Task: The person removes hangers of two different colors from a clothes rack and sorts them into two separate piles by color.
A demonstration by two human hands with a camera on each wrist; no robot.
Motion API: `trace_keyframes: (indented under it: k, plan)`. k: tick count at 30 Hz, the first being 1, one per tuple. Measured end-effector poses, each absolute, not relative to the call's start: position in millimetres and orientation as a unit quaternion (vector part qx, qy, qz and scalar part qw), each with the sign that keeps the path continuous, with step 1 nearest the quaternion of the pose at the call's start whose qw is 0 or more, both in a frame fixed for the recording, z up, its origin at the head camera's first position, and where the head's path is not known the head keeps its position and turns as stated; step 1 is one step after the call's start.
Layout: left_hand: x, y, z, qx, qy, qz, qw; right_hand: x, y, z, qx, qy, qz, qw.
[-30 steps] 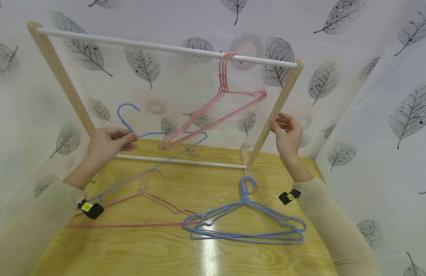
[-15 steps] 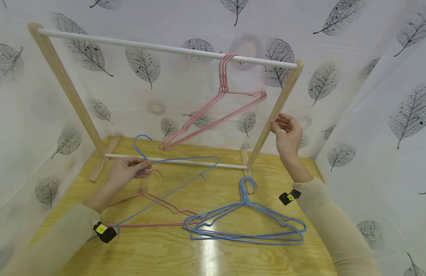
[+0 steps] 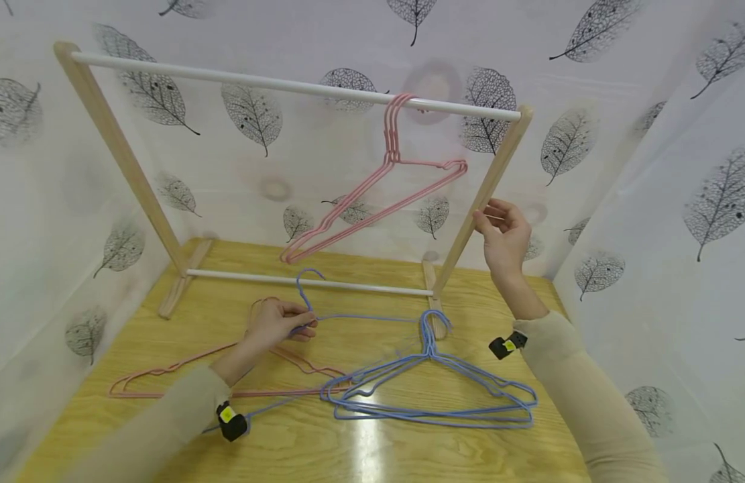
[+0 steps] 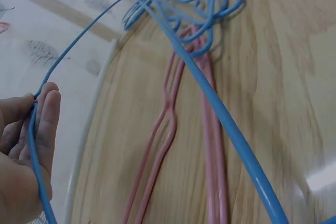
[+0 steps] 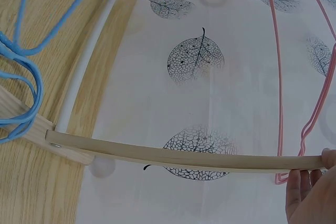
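My left hand (image 3: pixel 275 327) pinches a blue wire hanger (image 3: pixel 372 316) just below its hook, which points up. In the left wrist view, thumb and fingers meet on that hanger's blue wire (image 4: pixel 67 48), and its long bottom bar (image 4: pixel 226 119) crosses the picture. Behind the left hand, pink hangers (image 3: pixel 185 362) lie on the table. A stack of blue hangers (image 3: pixel 432 412) lies to their right, overlapped by the held hanger's far end. My right hand (image 3: pixel 506 236) grips the rack's right wooden post (image 3: pixel 469 218), thumb in front; the right wrist view shows the post (image 5: pixel 210 161) between thumb and fingers.
Several pink hangers (image 3: pixel 372 208) hang from the white top rail (image 3: pixel 239 75), near its right end. A lower white bar (image 3: pixel 348 286) joins the rack's feet close over the wooden table (image 3: pixel 444 453). Leaf-patterned sheeting (image 3: pixel 324 40) stands behind and at both sides.
My left hand has come down and to the right with the blue hanger, from beside the left post to in front of the lower bar. The right hand stays on the post.
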State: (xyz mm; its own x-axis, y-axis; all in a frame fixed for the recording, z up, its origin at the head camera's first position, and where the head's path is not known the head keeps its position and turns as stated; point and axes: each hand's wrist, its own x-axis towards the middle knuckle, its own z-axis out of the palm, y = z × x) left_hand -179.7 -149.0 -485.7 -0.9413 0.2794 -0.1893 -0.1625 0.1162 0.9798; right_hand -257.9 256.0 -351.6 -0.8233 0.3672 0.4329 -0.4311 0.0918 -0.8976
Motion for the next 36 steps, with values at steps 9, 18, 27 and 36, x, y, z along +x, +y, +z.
trace_keyframes:
  k: [9,18,27,36]
  plan:
    - [-179,-88,-506,0.068,0.695,0.677,0.231,-258,257,-352,0.023,-0.685,0.664,0.298]
    - [-176,-26,-509,0.095,0.674,0.681,0.269,-258,260,-352,0.025,-0.674,0.675,0.299]
    - [-181,17,-514,0.111,0.671,0.671,0.295,-258,257,-354,0.023,-0.682,0.665,0.303]
    - [-188,49,-517,0.091,0.679,0.673,0.277,-259,256,-353,0.023,-0.679,0.671,0.296]
